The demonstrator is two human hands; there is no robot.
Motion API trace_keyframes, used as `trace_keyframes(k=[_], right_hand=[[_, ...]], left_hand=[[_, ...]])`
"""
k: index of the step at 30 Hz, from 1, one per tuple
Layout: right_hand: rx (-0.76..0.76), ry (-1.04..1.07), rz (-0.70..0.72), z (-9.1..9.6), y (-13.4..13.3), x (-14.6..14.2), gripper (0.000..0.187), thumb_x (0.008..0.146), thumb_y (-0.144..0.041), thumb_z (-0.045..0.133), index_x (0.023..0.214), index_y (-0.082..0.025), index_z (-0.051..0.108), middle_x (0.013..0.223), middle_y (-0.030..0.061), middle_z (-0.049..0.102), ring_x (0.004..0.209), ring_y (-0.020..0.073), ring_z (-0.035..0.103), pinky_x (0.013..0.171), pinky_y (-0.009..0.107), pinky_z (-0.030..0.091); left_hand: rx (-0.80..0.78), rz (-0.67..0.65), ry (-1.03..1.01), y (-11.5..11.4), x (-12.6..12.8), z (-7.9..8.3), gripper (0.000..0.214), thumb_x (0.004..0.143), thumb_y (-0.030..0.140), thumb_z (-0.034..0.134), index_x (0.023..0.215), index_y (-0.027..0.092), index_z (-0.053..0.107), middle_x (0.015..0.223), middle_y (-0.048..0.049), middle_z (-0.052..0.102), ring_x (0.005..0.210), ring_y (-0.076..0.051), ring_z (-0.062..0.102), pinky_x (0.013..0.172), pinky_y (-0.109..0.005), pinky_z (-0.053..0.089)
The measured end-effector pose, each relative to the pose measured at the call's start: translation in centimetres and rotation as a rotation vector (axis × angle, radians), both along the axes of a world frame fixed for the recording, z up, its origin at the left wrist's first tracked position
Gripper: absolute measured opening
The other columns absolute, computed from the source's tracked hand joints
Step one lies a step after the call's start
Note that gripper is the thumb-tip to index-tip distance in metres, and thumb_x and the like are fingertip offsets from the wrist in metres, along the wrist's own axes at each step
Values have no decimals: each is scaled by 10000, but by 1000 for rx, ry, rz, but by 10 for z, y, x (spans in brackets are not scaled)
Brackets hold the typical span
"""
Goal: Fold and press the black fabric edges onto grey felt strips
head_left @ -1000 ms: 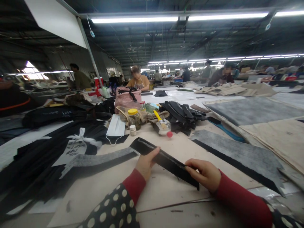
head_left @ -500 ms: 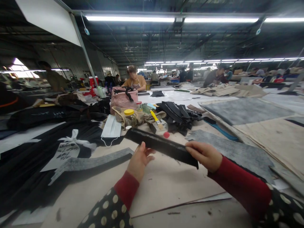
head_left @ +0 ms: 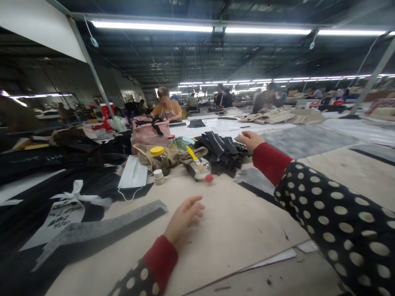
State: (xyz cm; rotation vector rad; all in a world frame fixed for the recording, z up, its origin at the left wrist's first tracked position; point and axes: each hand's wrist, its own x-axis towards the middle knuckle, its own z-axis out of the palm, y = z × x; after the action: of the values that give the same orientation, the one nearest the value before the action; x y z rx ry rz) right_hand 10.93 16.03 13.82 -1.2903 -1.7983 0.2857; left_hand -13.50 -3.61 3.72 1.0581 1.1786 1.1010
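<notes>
My left hand (head_left: 185, 216) hovers just above the tan work table (head_left: 234, 230), fingers loosely spread and holding nothing. My right hand (head_left: 249, 139) is stretched far forward, its fingers extended over the right edge of a pile of black strips (head_left: 222, 150). Nothing shows in that hand. A grey felt strip (head_left: 101, 228) lies to the left of my left hand.
Near the pile sit a yellow-lidded jar (head_left: 159, 158), a yellow-handled brush (head_left: 197, 162), a red cap (head_left: 209, 178), a small white bottle (head_left: 158, 176) and a face mask (head_left: 133, 174). Black fabric (head_left: 37, 193) covers the left. A pink bag (head_left: 149, 129) stands behind. Other people work at the far tables.
Both hands held a long black strip before. Now the strip is out of my hands; my right hand has reached forward to the black pile and my left hand stays low, empty.
</notes>
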Motion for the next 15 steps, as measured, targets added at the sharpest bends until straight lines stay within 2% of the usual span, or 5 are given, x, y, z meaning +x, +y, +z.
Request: trace_keyframes(k=[4, 7, 10, 13, 15], right_hand=[[10, -351, 9, -38, -53, 45, 337, 727, -341, 481, 959, -125, 595, 904, 87, 611, 774, 169, 559, 722, 294, 442], [-26, -536, 64, -68, -113, 94, 349, 783, -374, 399, 933, -139, 609, 866, 80, 616, 756, 160, 567, 681, 275, 448], [-60, -693, 48, -93, -172, 141, 328, 814, -366, 370, 896, -170, 619, 846, 69, 627, 743, 160, 577, 679, 281, 443], [-28, -836, 14, -112, -210, 172, 308, 834, -327, 353, 899, -184, 619, 853, 70, 632, 760, 171, 578, 680, 293, 437], [11, -927, -32, -120, -219, 179, 279, 828, -286, 369, 900, -179, 617, 844, 77, 634, 741, 178, 578, 663, 298, 433]], left_hand=[[66, -135, 299, -1, 1, -8, 353, 734, 374, 504, 1019, 168, 529, 846, -45, 566, 703, -132, 520, 582, -234, 421], [228, -210, 551, -4, 2, -15, 289, 755, 355, 477, 971, 185, 567, 901, -44, 595, 805, -166, 538, 714, -277, 430], [356, -235, 733, -6, 8, -16, 261, 786, 337, 427, 947, 199, 580, 980, -40, 596, 905, -181, 527, 809, -291, 407], [440, -320, 883, -5, 30, -8, 261, 803, 309, 394, 953, 195, 576, 959, -44, 596, 881, -178, 531, 810, -303, 411], [534, -452, 959, -5, 56, 1, 261, 806, 275, 389, 980, 196, 567, 942, -47, 592, 867, -176, 529, 805, -309, 415]])
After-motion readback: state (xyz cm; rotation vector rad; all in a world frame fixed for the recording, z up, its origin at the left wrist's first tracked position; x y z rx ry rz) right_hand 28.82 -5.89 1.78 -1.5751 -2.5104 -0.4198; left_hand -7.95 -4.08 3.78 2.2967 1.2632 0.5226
